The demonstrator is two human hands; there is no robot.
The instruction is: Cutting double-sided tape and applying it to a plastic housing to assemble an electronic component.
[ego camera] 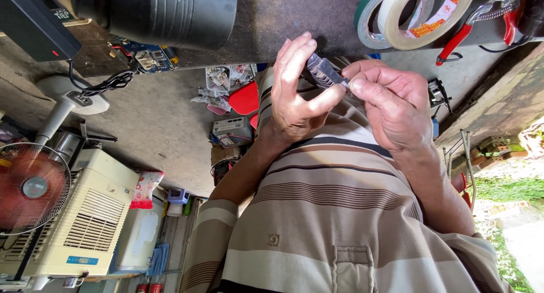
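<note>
In the head view, which looks down along the person's striped shirt (pixel 334 214), both hands meet in front of the chest around a small clear plastic piece (pixel 324 72) with a ribbed, greyish look. The left hand (pixel 294 95) has its grip closed on the lower end of the piece between thumb tip and a curled finger, while its other fingers (pixel 299 52) stand spread and nearly straight beside the piece, not pressing it. The right hand (pixel 394 103) has its grip pinched on the same end from the other side, thumb and forefinger meeting just where the left thumb ends, so the two grips touch each other there. The piece sticks out from this shared pinch, slanting away from the body, its far end free and bare between the left fingers and the right knuckles. Beyond the hands, the edge of a dark desk (pixel 294 15) carries two rolls of tape (pixel 419 13), one green-edged and one pale, red-handled pliers (pixel 473 27), and a black ribbed cylinder (pixel 164 13). Lower left stand a red fan (pixel 31 185) and a white air cooler (pixel 85 214) on the floor.
</note>
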